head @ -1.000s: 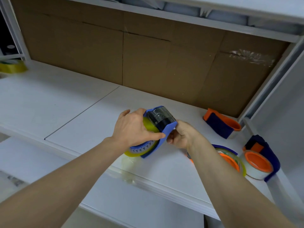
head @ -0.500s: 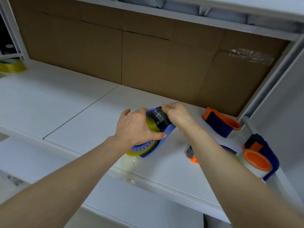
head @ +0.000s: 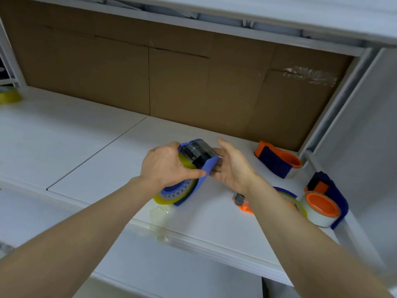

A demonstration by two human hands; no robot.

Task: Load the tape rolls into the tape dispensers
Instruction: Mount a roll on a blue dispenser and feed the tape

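Packing workstation: white bench [head: 64,134], cardboard backing [head: 193,82], tape dispensers [head: 277,160] scattered

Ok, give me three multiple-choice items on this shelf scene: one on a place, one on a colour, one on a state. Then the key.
1. Where does the lone yellow tape roll lie?
A. far left of the white shelf
B. beside the cardboard back panel's right end
C. in the right hand

2. What colour is the plastic dispenser between the hands?
A. orange
B. blue
C. green

3. How is the left hand?
A. flat on the shelf
B. hanging open in the air
C. closed on the blue dispenser and its yellow roll

Key: 1 A, it sits at the left edge. 2 B, its frame is blue. 3 C, fingers wrap it while the right hand is open beside it.
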